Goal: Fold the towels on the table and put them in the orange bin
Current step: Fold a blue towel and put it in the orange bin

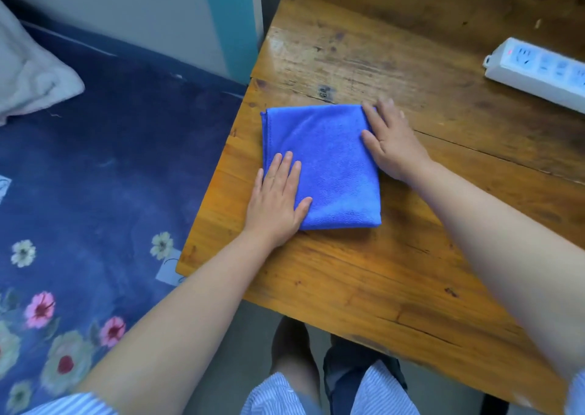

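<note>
Head view: bright blue microfibre towel (pixel 326 164), folded into a neat rectangle, lies flat on worn brown wooden counter (pixel 395 272), near counter's left edge. Towel surface looks smooth, stitched hem visible along its left side, layered edges showing at top left corner. No label or tag readable on towel.

Left hand (pixel 275 205) flat on towel's lower left corner, fingers straight and spread, grip released, palm pressing cloth down. Right hand (pixel 391 142) flat at towel's upper right edge, fingers straight, partly on towel and partly on counter, grip released too, nothing grasped.

White plastic power strip (pixel 538 72) sits at far right of counter, well apart from towel, small red light at its end; markings on sockets too blurred to read.

Counter left edge runs diagonally just beside towel; bare wood open to right, front and behind towel. Dark crack line runs across counter right of right hand. Left of counter, dark blue floral bedspread (pixel 95 177) on bed, with white bunched cloth (pixel 28 78) at top left. Striped light blue clothing (pixel 278 395) at bottom of frame. Orange bin not in frame.
</note>
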The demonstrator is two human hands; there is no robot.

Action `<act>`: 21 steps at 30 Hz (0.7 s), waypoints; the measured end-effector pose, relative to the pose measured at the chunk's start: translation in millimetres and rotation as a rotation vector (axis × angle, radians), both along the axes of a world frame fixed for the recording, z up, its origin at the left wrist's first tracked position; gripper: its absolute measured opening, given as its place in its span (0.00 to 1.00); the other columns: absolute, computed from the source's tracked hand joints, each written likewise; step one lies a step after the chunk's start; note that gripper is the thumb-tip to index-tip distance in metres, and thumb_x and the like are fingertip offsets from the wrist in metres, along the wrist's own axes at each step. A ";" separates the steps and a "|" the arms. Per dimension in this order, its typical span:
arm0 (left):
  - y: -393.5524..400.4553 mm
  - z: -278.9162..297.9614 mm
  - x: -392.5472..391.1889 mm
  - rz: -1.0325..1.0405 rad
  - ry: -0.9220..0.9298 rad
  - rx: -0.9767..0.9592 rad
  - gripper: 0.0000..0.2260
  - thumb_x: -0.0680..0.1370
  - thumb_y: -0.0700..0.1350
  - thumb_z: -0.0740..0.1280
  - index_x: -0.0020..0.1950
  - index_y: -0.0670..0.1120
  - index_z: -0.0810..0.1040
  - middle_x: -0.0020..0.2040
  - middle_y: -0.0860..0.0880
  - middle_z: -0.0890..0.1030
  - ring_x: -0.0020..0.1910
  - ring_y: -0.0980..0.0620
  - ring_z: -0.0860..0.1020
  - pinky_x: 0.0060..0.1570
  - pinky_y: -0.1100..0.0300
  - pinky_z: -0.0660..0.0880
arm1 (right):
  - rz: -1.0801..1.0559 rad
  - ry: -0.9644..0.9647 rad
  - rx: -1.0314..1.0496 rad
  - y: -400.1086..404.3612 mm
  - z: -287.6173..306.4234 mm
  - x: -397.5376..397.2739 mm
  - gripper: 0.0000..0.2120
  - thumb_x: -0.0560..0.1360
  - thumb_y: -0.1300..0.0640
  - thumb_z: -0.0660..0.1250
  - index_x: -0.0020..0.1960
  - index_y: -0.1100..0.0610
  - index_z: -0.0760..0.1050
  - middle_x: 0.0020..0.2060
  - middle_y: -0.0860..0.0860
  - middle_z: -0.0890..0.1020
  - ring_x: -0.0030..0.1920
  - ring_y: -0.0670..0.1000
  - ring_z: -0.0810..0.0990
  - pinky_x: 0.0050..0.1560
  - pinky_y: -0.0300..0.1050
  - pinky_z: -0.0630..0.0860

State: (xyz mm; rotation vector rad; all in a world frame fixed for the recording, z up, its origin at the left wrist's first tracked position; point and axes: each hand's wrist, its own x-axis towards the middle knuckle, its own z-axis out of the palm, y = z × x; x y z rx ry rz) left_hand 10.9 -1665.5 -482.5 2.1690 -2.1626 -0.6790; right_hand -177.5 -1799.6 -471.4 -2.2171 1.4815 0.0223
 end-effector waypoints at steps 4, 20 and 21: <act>0.4 6.7 1.5 0.006 -0.018 0.036 0.29 0.79 0.55 0.54 0.76 0.44 0.49 0.77 0.47 0.46 0.76 0.50 0.43 0.72 0.54 0.39 | 0.235 -0.135 -0.322 52.9 23.3 -25.0 0.21 0.72 0.60 0.65 0.62 0.69 0.70 0.62 0.70 0.71 0.64 0.71 0.69 0.63 0.67 0.67; 41.4 19.5 -19.6 0.140 0.017 -0.091 0.26 0.72 0.50 0.70 0.68 0.46 0.69 0.70 0.49 0.68 0.72 0.52 0.63 0.69 0.57 0.56 | 0.723 -0.185 -0.303 79.3 34.6 -38.7 0.16 0.57 0.73 0.73 0.45 0.67 0.80 0.40 0.63 0.83 0.37 0.60 0.83 0.28 0.47 0.79; 42.0 20.7 -22.1 0.168 0.007 -0.098 0.26 0.72 0.49 0.70 0.68 0.46 0.69 0.70 0.49 0.68 0.72 0.52 0.63 0.69 0.58 0.56 | 0.692 -0.221 -0.274 77.4 42.3 -36.8 0.15 0.58 0.73 0.72 0.45 0.68 0.80 0.40 0.63 0.83 0.37 0.61 0.83 0.28 0.49 0.80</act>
